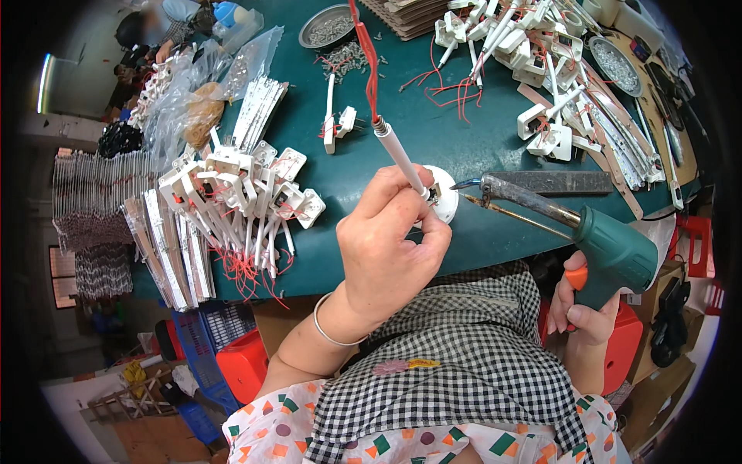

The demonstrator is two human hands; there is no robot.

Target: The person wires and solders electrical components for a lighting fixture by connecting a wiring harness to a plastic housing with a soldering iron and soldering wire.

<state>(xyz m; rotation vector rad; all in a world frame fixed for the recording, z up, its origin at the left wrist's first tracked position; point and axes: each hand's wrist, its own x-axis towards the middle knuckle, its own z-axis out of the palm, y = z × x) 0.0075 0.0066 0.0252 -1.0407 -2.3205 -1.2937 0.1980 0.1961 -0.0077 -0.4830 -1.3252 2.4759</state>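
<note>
My left hand [393, 243] is closed in a pinch around the lower end of a white tube [397, 155]. Red wires [369, 66] rise from the tube's upper end. Just beyond my fingers lies a round white plastic part [446, 203] with small metal pieces in it; my fingers partly cover where it meets the tube. My right hand [591, 313] is wrapped round the handle of a green soldering gun [618, 251], near its orange trigger. The gun's dark tip and a thin brass-coloured tube beside it point left, close to the white part; contact cannot be made out.
White plastic assemblies with red wires [239, 189] are heaped at the left, another heap [514, 46] at the far right. A dark bar [556, 183] lies behind the soldering gun. A metal bowl of small screws [327, 28] stands at the back. The green tabletop's [332, 255] front edge is near my waist.
</note>
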